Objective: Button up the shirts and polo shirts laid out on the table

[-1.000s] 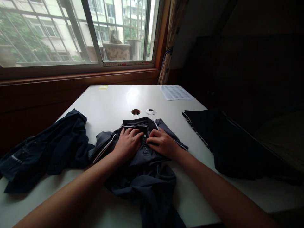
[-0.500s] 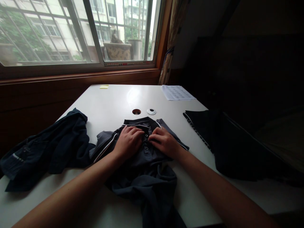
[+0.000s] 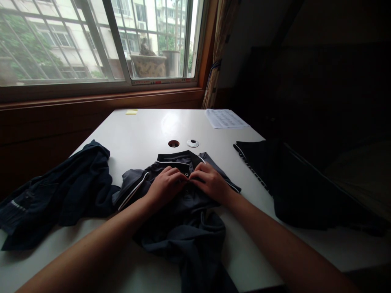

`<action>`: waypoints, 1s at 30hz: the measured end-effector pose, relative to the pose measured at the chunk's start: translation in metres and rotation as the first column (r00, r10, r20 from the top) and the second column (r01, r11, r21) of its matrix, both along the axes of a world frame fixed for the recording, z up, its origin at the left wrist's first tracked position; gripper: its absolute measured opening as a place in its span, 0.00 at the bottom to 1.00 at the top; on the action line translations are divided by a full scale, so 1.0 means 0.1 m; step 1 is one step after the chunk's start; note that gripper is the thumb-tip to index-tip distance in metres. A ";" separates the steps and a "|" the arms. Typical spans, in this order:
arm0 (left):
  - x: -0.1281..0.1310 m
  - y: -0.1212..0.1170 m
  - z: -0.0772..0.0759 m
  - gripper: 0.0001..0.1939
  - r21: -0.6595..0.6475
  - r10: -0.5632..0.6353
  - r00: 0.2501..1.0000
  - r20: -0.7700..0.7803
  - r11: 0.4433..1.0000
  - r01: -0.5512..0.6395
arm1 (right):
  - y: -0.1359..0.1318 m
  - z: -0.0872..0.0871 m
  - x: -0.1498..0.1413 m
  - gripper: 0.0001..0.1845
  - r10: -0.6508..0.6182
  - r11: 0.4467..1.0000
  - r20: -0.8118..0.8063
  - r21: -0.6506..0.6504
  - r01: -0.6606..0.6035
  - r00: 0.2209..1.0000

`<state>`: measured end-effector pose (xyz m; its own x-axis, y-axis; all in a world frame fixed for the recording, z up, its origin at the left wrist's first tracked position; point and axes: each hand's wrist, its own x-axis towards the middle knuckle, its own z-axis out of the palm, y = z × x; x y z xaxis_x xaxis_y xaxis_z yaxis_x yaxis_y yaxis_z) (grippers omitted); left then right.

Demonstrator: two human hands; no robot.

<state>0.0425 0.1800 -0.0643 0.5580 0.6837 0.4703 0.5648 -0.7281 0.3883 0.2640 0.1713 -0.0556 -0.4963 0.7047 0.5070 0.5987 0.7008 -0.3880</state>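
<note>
A dark grey polo shirt (image 3: 195,203) lies front up on the white table, its black collar (image 3: 174,156) edged in white and pointing away from me. My left hand (image 3: 168,184) rests on the left chest, thumb and fingertips pinched at the button placket. From the other side my right hand (image 3: 210,181) pinches the placket edge, its fingertips meeting those of the left. One pale ring-shaped button (image 3: 186,174) shows just above the fingertips; another lower down is faint. The shirt's lower part is bunched toward me.
Dark blue crumpled clothing (image 3: 61,191) lies at the left, a dark folded garment (image 3: 299,183) at the right. Printed papers (image 3: 226,119) and a yellow note (image 3: 131,111) are at the far edge. A cable hole (image 3: 174,143) and its white cap (image 3: 192,143) sit beyond the collar.
My left hand has slid slightly down and toward the placket, so both hands' fingertips now meet there. The rest of the shirt lies as before; the view has shifted a little.
</note>
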 end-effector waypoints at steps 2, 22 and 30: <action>0.00 0.01 0.00 0.03 -0.011 0.000 1.000 0.011 1.000 0.001 | 0.00 0.00 0.00 0.03 0.003 1.000 -0.005 0.003 -0.003 1.000; -0.01 0.06 -0.02 0.02 -0.124 -0.031 0.998 0.061 0.992 0.038 | 0.02 -0.01 0.00 0.14 -0.022 0.994 -0.224 -0.114 -0.003 0.974; -0.03 0.07 0.03 0.02 -0.260 -0.023 0.982 0.188 0.963 0.072 | 0.03 -0.02 0.00 0.21 0.033 0.993 -0.130 -0.111 -0.048 0.991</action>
